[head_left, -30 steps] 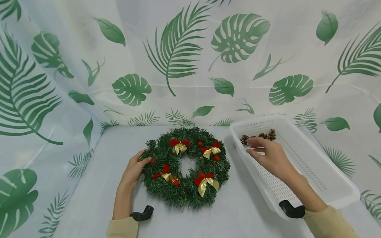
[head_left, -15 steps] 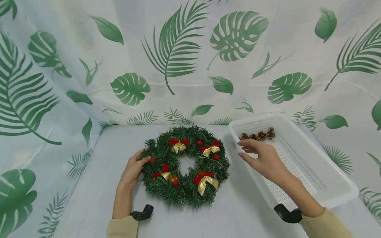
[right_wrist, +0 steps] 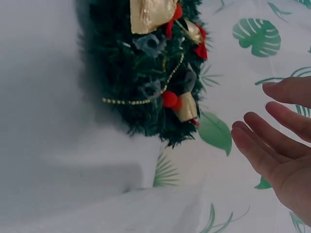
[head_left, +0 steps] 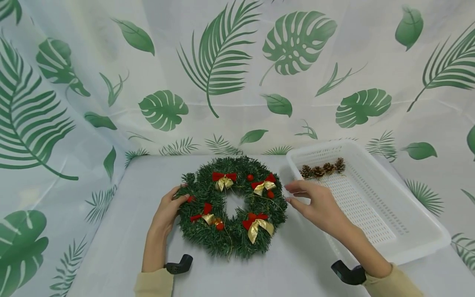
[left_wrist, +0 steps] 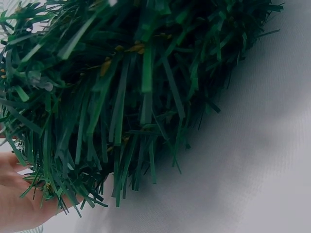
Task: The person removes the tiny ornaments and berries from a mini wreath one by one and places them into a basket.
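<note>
A green tinsel wreath (head_left: 209, 243) lies on the white cloth, dressed with red-and-gold bows (head_left: 256, 227), red balls (head_left: 250, 177) and a thin gold bead string. My left hand (head_left: 165, 212) grips its left side, thumb on top; in the left wrist view the greenery (left_wrist: 126, 92) hides most of that hand. Just right of the wreath hovers my right hand (head_left: 320, 206), fingers spread and slightly bent. In the right wrist view that hand (right_wrist: 284, 160) holds nothing and is apart from the wreath (right_wrist: 141, 116). Several pine cones (head_left: 328, 168) sit in the basket's far left corner.
The white perforated plastic basket (head_left: 415, 210) stands at the right, angled, its near left rim under my right forearm. A leaf-printed curtain (head_left: 237, 62) rises behind the table and along both sides. White tablecloth (head_left: 118, 231) shows left of the wreath.
My right hand has moved left, from over the basket near the pine cones to the wreath's right edge, uncovering the cones. My left hand keeps its grip on the wreath.
</note>
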A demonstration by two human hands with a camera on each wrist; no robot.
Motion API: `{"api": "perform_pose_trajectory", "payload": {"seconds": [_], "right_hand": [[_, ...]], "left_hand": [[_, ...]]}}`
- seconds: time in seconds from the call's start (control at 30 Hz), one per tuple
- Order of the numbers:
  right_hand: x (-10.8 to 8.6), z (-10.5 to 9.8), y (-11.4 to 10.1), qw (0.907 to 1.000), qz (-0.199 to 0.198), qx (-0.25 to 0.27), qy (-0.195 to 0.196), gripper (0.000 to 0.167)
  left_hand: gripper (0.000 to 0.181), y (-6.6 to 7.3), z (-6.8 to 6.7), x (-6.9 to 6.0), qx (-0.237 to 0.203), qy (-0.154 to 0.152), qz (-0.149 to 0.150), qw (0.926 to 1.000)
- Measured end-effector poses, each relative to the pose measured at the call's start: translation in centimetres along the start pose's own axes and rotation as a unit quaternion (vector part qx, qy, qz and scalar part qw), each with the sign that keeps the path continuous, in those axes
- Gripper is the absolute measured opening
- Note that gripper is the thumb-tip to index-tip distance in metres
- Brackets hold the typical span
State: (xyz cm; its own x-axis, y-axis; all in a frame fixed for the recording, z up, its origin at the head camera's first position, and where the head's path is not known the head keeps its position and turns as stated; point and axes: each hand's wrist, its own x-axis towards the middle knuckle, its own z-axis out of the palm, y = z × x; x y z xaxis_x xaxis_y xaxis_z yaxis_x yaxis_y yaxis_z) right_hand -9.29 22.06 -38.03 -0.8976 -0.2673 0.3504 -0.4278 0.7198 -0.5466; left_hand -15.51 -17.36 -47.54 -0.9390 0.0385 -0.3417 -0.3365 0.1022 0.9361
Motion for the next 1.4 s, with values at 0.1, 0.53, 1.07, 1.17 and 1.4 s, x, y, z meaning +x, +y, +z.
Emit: {"api": "perform_pose_trajectory", "payload": {"seconds": [0.1,0.53,1.07,1.17,1.4], "right_hand": [[-0.1,0.7,-0.2,1.0,-0.006,0.007,-0.002,0.028],[-0.2,4.8,-0.8,0.9931,-0.011,0.102,-0.058,0.028],[1.1,7.8,-1.2,0.989,-0.077,0.09,-0.089,0.026],[1.3,8.2,-1.3,0.9888,-0.069,0.09,-0.098,0.023],[1.6,8.3,-1.4,0.9841,-0.024,0.095,-0.148,0.022]], "left_hand": [[0.067,-0.1,0.0,0.1,0.0,0.005,-0.005,1.0],[0.059,-0.3,-0.1,0.1,-0.01,0.009,-0.002,0.9999],[0.068,0.2,0.1,0.3,-0.017,0.009,-0.004,0.9998],[0.068,0.3,0.0,0.4,-0.009,0.013,0.001,0.9999],[0.066,0.0,-0.1,0.4,0.001,0.017,-0.008,0.9998]]}}
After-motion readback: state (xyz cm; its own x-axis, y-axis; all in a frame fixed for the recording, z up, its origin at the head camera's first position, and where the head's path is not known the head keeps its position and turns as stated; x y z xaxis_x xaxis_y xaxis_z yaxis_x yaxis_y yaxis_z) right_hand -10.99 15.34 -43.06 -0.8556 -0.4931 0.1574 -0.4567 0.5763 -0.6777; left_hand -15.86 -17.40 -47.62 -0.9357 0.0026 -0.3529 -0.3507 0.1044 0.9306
